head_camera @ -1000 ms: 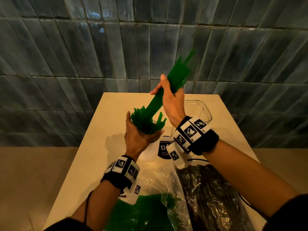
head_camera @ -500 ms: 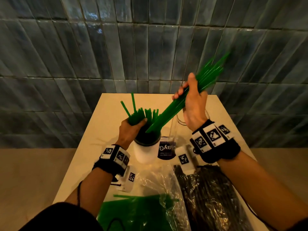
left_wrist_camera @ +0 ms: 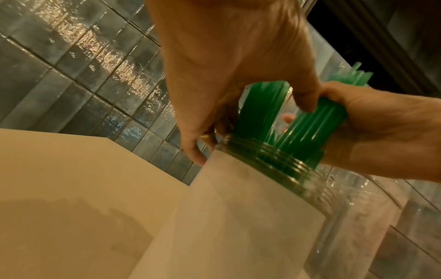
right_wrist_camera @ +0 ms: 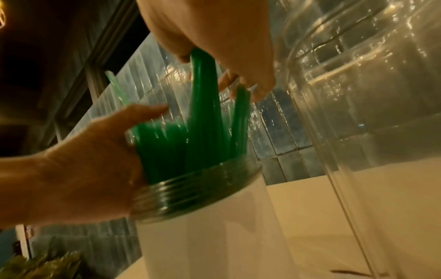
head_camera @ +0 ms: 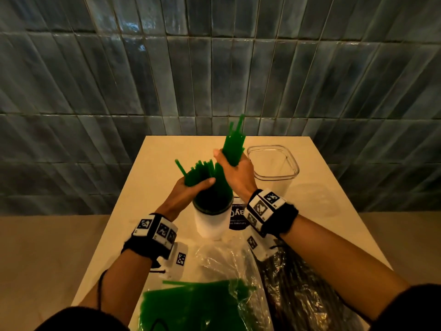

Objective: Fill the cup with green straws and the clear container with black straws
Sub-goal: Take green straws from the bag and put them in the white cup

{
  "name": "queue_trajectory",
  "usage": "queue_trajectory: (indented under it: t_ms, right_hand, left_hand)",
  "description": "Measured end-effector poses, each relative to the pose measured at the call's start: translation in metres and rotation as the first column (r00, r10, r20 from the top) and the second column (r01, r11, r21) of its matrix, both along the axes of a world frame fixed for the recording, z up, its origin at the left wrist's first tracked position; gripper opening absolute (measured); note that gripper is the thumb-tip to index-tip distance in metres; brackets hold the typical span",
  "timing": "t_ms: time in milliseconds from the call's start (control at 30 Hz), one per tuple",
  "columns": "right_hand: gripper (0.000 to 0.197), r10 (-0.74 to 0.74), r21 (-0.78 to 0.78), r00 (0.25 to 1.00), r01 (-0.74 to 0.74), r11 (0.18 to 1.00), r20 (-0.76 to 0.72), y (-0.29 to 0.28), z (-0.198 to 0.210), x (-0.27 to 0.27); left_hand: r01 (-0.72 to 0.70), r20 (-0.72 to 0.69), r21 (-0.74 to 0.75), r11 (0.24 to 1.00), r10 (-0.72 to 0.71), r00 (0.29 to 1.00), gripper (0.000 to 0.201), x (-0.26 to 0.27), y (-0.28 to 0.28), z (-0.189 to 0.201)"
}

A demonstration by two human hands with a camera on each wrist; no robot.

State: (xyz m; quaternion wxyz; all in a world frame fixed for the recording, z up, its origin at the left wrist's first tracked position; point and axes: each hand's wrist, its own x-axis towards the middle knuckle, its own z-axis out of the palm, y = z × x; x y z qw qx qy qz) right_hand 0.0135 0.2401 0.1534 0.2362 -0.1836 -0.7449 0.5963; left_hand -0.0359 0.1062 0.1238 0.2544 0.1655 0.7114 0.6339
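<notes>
A white cup [head_camera: 210,224] stands mid-table with several green straws [head_camera: 202,170] sticking out of it. My left hand [head_camera: 198,183] curls round the straws on the cup's left side, just above the rim [left_wrist_camera: 269,154]. Beside it, my right hand [head_camera: 232,163] grips a thick bundle of green straws [head_camera: 233,144]. The bundle stands nearly upright with its lower ends inside the cup [right_wrist_camera: 203,236]. The clear container [head_camera: 274,163] stands right of the cup, at the back, and holds no straws.
At the near edge lie two plastic bags, one of green straws [head_camera: 191,304] and one of black straws [head_camera: 293,290]. A dark printed label [head_camera: 237,217] lies behind the cup. The tiled wall [head_camera: 214,68] stands right behind the small table [head_camera: 152,177].
My right hand has swung its green bundle from a rightward lean to nearly upright and lowered it into the cup. My left hand keeps hold of the straws at the cup's left side.
</notes>
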Motion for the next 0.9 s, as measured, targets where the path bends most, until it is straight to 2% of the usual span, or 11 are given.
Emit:
queue_trajectory:
  t_ms: [33, 133, 267, 367, 467, 533, 600, 667, 700, 800, 900]
  right_hand:
    - [0.033, 0.018, -0.006, 1.0, -0.018, 1.0, 0.023, -0.003, -0.005, 0.001]
    - [0.04, 0.08, -0.086, 0.994, -0.074, 0.994, 0.07, -0.008, -0.01, 0.006]
    - [0.061, 0.105, -0.148, 0.994, -0.102, 0.984, 0.012, -0.006, -0.006, 0.013]
    - [0.06, 0.09, -0.126, 0.996, -0.093, 0.988, -0.025, -0.006, -0.005, 0.013]
    - [0.046, 0.066, -0.101, 0.996, -0.072, 0.992, -0.058, -0.008, -0.005, 0.011]
    - [0.041, 0.061, -0.096, 0.997, -0.066, 0.993, -0.053, -0.009, -0.005, 0.008]
    - [0.038, 0.063, -0.068, 0.997, -0.066, 0.995, -0.042, -0.011, -0.006, 0.007]
    - [0.034, 0.082, -0.038, 0.996, -0.083, 0.996, -0.04, -0.013, -0.007, 0.007]
    - [0.035, 0.099, -0.04, 0.994, -0.1, 0.994, -0.036, -0.014, -0.008, 0.007]
    - [0.038, 0.149, -0.123, 0.989, -0.145, 0.982, 0.022, -0.015, -0.006, 0.006]
    - [0.03, 0.157, -0.136, 0.986, -0.147, 0.98, 0.064, -0.019, -0.004, 0.005]
  left_hand:
    - [-0.005, -0.029, 0.005, 1.0, 0.006, 1.0, 0.066, 0.003, 0.0, -0.001]
    - [-0.066, -0.121, 0.045, 0.997, 0.071, 0.99, 0.115, 0.008, 0.003, -0.012]
    - [-0.184, -0.274, 0.145, 0.972, 0.218, 0.937, 0.126, 0.014, 0.004, -0.015]
    - [-0.24, -0.395, 0.264, 0.934, 0.332, 0.857, 0.111, 0.024, 0.007, -0.007]
    - [-0.279, -0.447, 0.416, 0.865, 0.462, 0.766, 0.071, 0.029, 0.015, 0.004]
    - [-0.301, -0.5, 0.396, 0.867, 0.479, 0.722, 0.049, 0.027, 0.022, 0.008]
    - [-0.329, -0.538, 0.237, 0.914, 0.405, 0.739, 0.044, 0.024, 0.027, 0.006]
    - [-0.342, -0.53, 0.108, 0.933, 0.345, 0.775, 0.048, 0.021, 0.029, 0.002]
    - [-0.345, -0.523, 0.113, 0.932, 0.351, 0.777, 0.049, 0.02, 0.029, 0.0]
    - [-0.316, -0.43, 0.266, 0.911, 0.406, 0.806, 0.044, 0.02, 0.028, -0.001]
    - [-0.308, -0.307, 0.282, 0.909, 0.39, 0.868, 0.041, 0.019, 0.03, 0.002]
